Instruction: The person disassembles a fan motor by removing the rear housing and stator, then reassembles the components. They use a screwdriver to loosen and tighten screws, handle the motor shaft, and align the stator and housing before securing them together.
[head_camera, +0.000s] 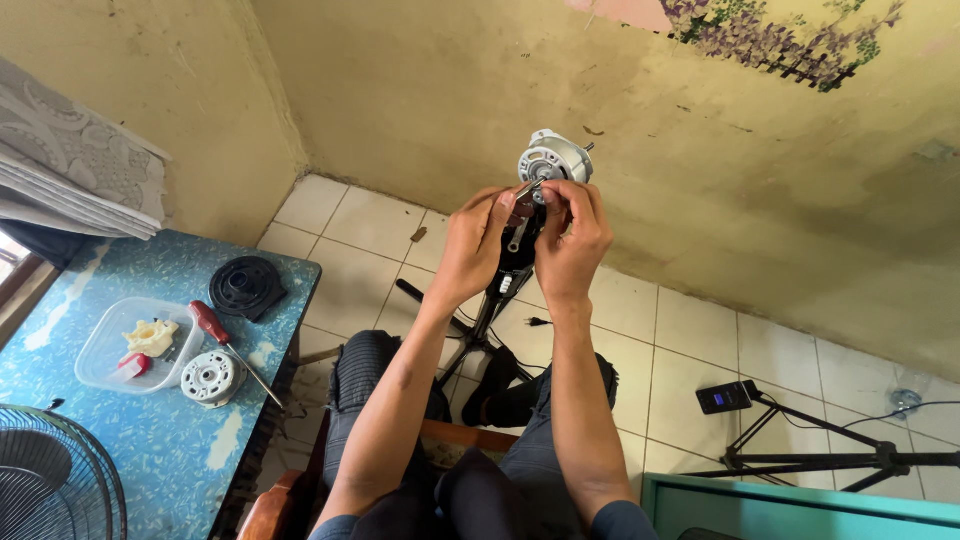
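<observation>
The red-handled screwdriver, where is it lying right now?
In the head view, the red-handled screwdriver lies on the blue table at the left, between the clear plastic tray and the black round part, its shaft passing the silver motor cover.

My hands (525, 235) crowd the fan motor (553, 160); open air lies beside them, and my desk (150, 440) carries a screwdriver (228, 345), tray (125, 345) and grille (55, 480).

Bare forearms, left hand (478, 243) & right hand (570, 240) ungloved — dark blue sleeves pushed up, grey trousers.
</observation>
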